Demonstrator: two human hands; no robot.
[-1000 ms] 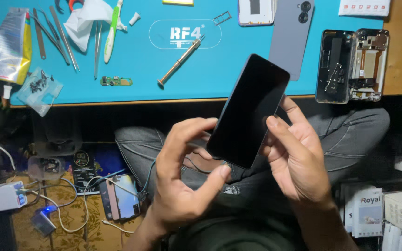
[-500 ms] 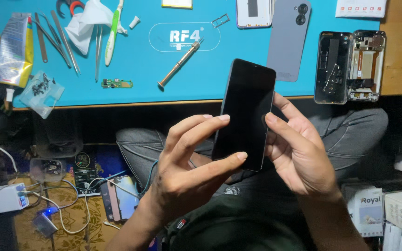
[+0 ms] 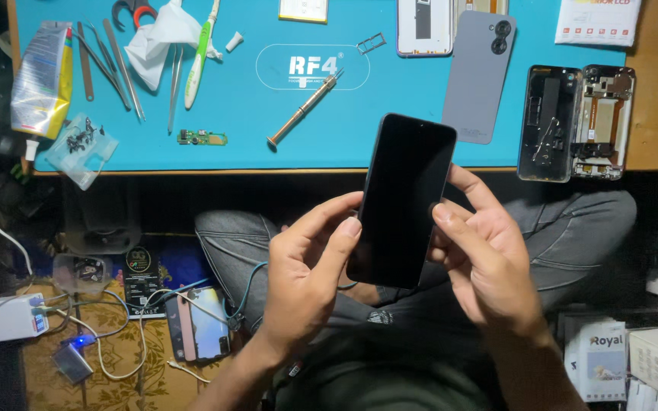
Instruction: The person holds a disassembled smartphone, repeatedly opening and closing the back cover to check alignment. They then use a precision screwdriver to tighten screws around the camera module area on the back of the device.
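Blue mat (image 3: 154,156) covers the desk, with a screwdriver (image 3: 303,109) and an opened phone (image 3: 576,122) on it. Below it, over the lap, both hands hold a black phone (image 3: 404,199). It stands tall, top tipped away. Left hand (image 3: 306,278) and right hand (image 3: 489,262) pinch its long sides.

Phone (image 3: 404,199) held between left hand (image 3: 306,281) and right hand (image 3: 489,262), near of mat (image 3: 268,144). On mat: screwdriver (image 3: 301,112) centre, back cover (image 3: 479,78) right, opened phone frames (image 3: 576,122) far right, tweezers (image 3: 116,68) left.
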